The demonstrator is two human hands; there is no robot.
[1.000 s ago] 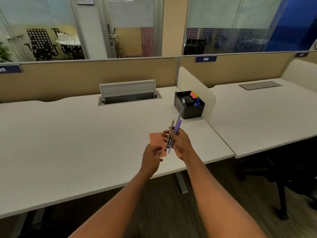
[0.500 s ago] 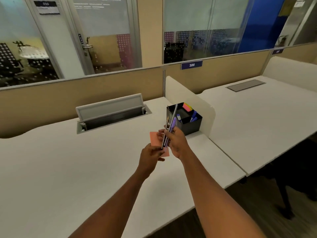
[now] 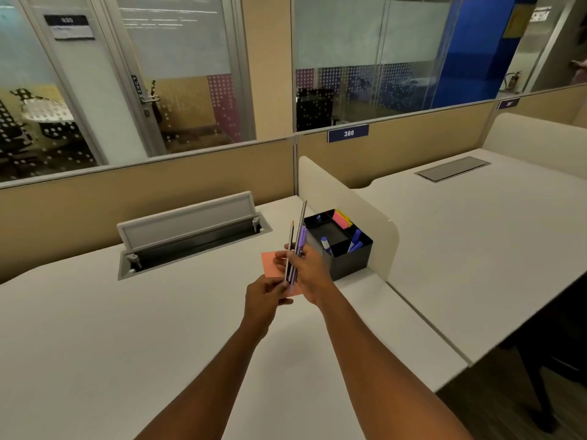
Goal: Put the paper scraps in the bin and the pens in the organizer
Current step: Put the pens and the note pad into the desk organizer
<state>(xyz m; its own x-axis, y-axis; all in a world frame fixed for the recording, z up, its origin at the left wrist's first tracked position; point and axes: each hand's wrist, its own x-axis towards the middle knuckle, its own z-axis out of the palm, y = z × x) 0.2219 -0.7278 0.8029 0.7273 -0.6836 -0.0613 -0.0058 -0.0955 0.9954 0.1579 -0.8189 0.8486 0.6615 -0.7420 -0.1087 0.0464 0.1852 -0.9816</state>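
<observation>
My right hand [image 3: 313, 274] grips a bunch of pens [image 3: 297, 246] that stand nearly upright, tips up, above the white desk [image 3: 127, 328]. My left hand [image 3: 265, 296] pinches the lower edge of an orange paper scrap [image 3: 271, 263] just behind the pens. A black organizer [image 3: 349, 258] stands right of the hands, against a low white divider, with blue pens and bright sticky notes [image 3: 341, 218] in its compartments. No bin is in view.
An open grey cable tray [image 3: 190, 236] with its lid raised sits at the desk's back. A beige partition [image 3: 143, 185] runs behind it. The white divider [image 3: 349, 201] separates a second desk [image 3: 476, 233] on the right. A dark chair [image 3: 540, 360] stands below it.
The view has come closer to the desk and turned right. Both hands have moved nearer the organizer, still holding the pens and the orange paper.
</observation>
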